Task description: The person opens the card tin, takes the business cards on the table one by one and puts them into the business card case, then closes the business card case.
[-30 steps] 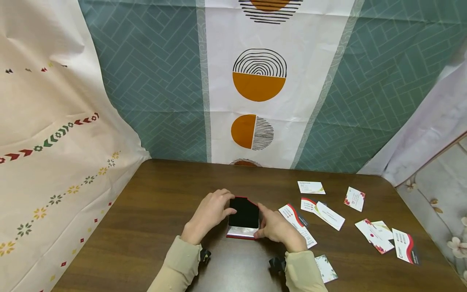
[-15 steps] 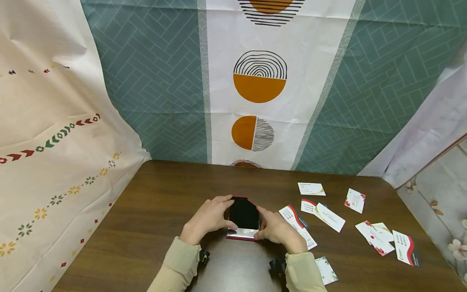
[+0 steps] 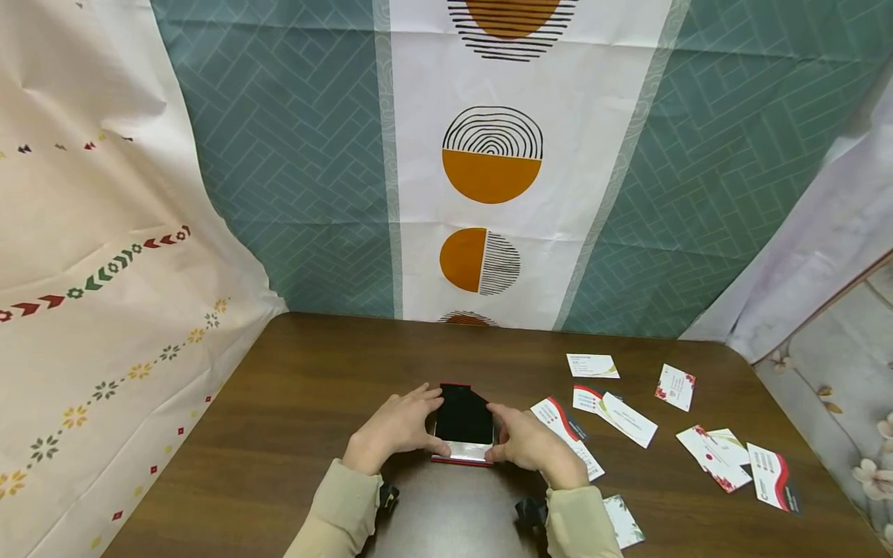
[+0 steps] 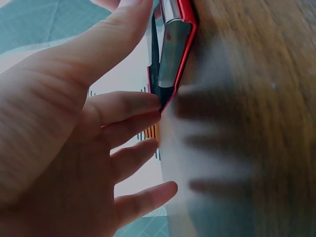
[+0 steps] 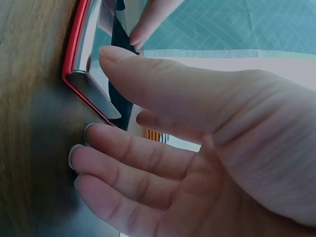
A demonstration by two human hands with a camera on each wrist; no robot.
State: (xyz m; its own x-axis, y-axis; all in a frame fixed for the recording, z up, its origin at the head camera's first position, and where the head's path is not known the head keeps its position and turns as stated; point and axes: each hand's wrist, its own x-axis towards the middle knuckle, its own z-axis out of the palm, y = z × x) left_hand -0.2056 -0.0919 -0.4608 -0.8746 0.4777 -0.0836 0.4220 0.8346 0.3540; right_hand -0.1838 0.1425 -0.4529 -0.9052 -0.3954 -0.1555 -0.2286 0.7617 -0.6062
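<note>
Case (image 3: 463, 418) on brn wood tbl (image 3: 314, 411), teal/wht cloth (image 3: 488, 174) bhd

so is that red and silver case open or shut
The case looks open: in the head view its black inner face shows, red-edged, behind the silver strip.

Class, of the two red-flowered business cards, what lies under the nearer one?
A whitish business card with yellowish marks sticks out from beneath the red-flowered card, on the brown table. Its covered part, and anything else hidden there, cannot be seen.
</note>
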